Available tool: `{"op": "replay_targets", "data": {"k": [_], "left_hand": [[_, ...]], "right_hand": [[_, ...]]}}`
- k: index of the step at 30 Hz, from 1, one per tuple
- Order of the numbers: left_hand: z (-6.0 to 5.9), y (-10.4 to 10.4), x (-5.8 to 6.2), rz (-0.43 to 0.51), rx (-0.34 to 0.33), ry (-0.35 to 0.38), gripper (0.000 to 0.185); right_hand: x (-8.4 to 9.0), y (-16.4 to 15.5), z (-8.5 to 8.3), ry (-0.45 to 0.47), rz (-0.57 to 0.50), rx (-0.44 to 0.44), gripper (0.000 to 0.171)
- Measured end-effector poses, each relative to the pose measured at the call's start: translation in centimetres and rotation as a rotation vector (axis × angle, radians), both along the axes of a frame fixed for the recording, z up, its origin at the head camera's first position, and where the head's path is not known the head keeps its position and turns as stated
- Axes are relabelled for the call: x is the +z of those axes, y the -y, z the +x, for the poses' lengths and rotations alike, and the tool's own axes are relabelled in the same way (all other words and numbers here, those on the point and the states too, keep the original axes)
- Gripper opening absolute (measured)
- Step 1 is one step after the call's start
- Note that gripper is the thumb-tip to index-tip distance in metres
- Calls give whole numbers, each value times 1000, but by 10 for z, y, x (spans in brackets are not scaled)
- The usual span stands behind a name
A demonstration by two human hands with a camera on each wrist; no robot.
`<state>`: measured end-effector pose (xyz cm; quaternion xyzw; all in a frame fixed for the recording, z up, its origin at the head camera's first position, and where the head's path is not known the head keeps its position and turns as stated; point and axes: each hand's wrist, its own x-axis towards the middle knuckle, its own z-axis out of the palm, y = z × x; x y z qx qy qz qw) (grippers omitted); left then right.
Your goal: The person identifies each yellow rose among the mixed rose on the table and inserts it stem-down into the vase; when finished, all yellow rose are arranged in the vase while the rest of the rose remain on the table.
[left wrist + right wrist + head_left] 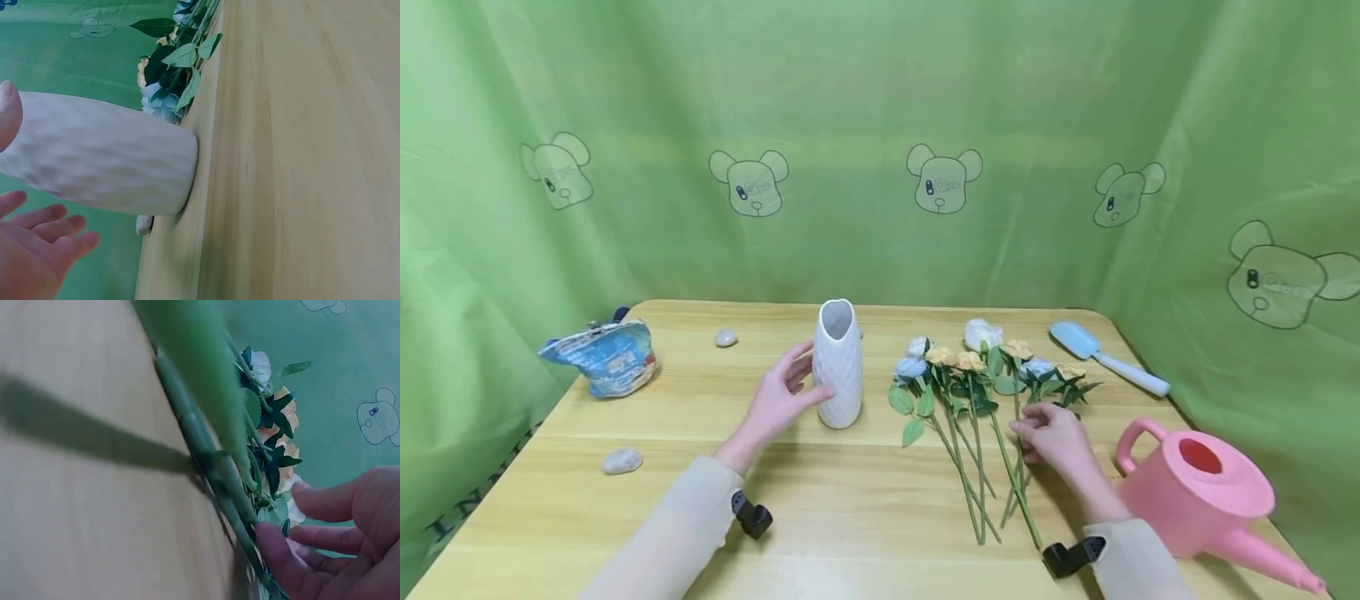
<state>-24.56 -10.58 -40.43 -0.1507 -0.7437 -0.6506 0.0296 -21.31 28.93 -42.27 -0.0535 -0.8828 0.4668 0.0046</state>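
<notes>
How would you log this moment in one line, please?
left hand: thumb and fingers apart at upright white vase | right hand: at flower stems, grip unclear | watering can: on table

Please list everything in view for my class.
Wooden table: one, light brown, underneath.
Tall dimpled vase: one, white, table centre.
Stemmed flowers: several, white, peach, yellow, blue, right of vase.
Spouted watering can: one, pink, near right.
Flat trowel: one, light blue, back right.
Crumpled printed bag: one, blue, left edge.
Unclear item: one, dark, behind bag.
Rounded stones: at least two, pale, left.
Printed curtain: count unclear, green, around table.
Cloth sleeves: two, pale, on forearms.
Wrist cameras: two, black, at cuffs.
Left hand: one, bare, beside vase.
Right hand: one, bare, at stems.
</notes>
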Motion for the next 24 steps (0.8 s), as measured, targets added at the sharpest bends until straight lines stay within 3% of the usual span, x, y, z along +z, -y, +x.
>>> {"op": "replay_targets", "data": {"k": [6,12,20,24], "left_hand": [[7,-8,12,18,-18,2,80],[7,-14,13,30,-25,24,85],[2,-19,11,31,-6,19,84],[-8,-20,-2,27,17,0,85]], "right_hand": [[1,8,-3,31,94,19,47],[-5,9,-8,24,163,-8,42],[-6,6,-12,45,83,-48,50],[-4,5,-10,40,44,-62,49]]}}
